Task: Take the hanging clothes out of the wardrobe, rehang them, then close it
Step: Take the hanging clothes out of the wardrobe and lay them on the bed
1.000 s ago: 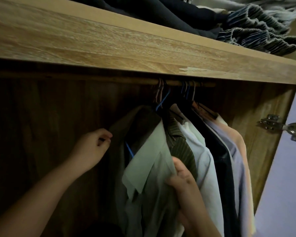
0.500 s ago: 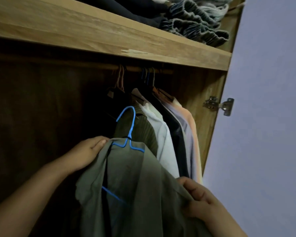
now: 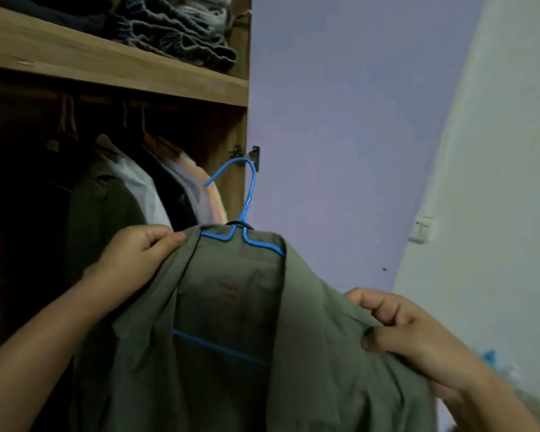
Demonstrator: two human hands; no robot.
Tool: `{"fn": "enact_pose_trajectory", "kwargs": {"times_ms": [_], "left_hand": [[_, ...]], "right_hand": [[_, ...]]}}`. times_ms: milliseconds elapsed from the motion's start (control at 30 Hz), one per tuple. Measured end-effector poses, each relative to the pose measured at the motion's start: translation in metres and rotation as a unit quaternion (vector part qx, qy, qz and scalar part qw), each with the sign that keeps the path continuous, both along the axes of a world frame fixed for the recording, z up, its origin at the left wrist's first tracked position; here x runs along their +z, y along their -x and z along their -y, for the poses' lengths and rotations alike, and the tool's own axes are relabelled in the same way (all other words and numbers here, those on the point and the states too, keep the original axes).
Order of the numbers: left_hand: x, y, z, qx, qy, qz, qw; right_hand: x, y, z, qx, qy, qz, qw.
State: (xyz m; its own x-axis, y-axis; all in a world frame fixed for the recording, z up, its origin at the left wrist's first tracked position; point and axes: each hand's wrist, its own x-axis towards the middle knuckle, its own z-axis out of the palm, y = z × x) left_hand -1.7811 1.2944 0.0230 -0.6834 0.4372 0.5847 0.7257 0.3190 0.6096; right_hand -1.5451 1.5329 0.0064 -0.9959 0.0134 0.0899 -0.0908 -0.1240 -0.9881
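The olive shirt (image 3: 231, 322) on its blue hanger (image 3: 247, 194) is held clear of the wardrobe (image 3: 113, 73) (removal step), pinched by left grip (image 3: 138, 260) and right grip (image 3: 412, 335); setting down is called for next.

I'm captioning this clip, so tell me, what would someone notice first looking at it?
First, the olive shirt on a blue hanger, held up front and centre by the left hand and right hand. Behind it, at left, more shirts hang in the dark wardrobe, with folded clothes on its shelf.
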Motion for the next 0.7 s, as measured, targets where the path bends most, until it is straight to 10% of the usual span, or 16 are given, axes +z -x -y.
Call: {"fn": "enact_pose_trajectory", "kwargs": {"times_ms": [300, 700], "left_hand": [[-0.012, -0.106, -0.104, -0.025, 0.005, -0.034, 0.999], [-0.014, -0.199, -0.238, -0.251, 0.036, -0.03, 0.967]], "right_hand": [[-0.001, -0.137, -0.048, -0.24, -0.263, 0.072, 0.932], [-0.018, -0.244, -0.049, -0.642, -0.467, 0.117, 0.596]]}}
